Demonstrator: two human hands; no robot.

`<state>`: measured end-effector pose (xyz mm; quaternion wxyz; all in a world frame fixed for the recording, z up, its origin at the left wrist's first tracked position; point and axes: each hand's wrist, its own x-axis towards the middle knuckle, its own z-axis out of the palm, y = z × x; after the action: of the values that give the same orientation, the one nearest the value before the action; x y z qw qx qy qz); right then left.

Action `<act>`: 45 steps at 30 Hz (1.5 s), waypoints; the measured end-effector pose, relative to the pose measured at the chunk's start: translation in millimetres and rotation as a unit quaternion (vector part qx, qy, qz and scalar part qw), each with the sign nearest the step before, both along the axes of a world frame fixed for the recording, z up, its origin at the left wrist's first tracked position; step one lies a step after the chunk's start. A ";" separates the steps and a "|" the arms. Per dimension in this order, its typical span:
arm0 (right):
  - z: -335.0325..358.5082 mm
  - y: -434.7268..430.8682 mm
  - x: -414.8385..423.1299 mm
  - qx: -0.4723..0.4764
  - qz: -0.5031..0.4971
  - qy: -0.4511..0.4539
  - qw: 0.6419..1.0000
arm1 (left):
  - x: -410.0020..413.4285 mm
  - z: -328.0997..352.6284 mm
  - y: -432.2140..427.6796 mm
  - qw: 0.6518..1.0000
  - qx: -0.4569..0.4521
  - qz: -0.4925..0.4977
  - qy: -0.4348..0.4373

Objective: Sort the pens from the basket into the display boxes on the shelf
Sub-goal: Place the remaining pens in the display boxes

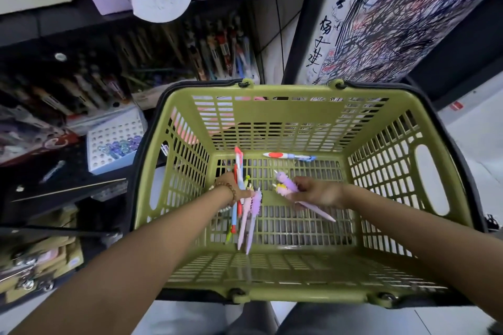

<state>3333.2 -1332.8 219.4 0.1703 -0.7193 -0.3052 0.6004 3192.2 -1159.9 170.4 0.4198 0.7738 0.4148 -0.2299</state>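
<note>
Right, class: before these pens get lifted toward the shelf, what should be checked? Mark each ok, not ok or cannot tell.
1. Left hand grips its mixed bundle of pens: ok.
2. Right hand grips the purple character-topped pens: ok.
3. Olive-green plastic basket emptied: not ok; a white, red and blue pen lies on its floor.
4. White perforated display box has free holes: ok.
5. Matching box for the purple pens: cannot tell.

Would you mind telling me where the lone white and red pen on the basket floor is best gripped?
Probably mid-barrel, with the fingers coming from above. The white and red pen lies flat and crosswise, close to the far wall of the basket, so its top and near side are the open approaches.
</note>
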 end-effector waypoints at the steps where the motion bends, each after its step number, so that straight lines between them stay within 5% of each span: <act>1: -1.4 0.3 1.9 0.008 -0.014 0.005 1.000 | 1.6 2.2 0.3 1.000 -0.011 -0.002 0.007; 17: -7.1 -9.7 10.8 0.047 -0.214 0.082 0.972 | 24.1 7.1 -23.5 0.969 0.100 -0.216 0.065; 25: 17.1 -6.2 11.0 0.083 -0.251 0.136 0.955 | 23.3 17.4 -20.4 0.968 0.126 -0.209 0.061; 32: 78.9 2.1 15.1 0.209 -0.261 0.109 0.936 | 13.8 97.0 2.2 0.979 -0.009 -0.146 -0.143; 36: 124.7 27.8 -3.2 0.313 -0.312 -0.013 0.897 | 1.1 151.7 14.7 0.956 -0.028 -0.101 -0.273; 42: 201.5 88.3 -29.3 0.418 -0.350 -0.056 0.836 | -17.5 216.3 28.6 0.935 -0.019 -0.159 -0.316; 45: 238.9 109.8 -36.7 0.450 -0.323 -0.047 0.832 | -22.2 250.6 38.5 0.925 -0.098 -0.089 -0.356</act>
<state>3296.5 -1223.0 458.3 0.6443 -0.6485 -0.2997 0.2731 3170.0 -1121.4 421.0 0.5912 0.7936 0.1429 -0.0156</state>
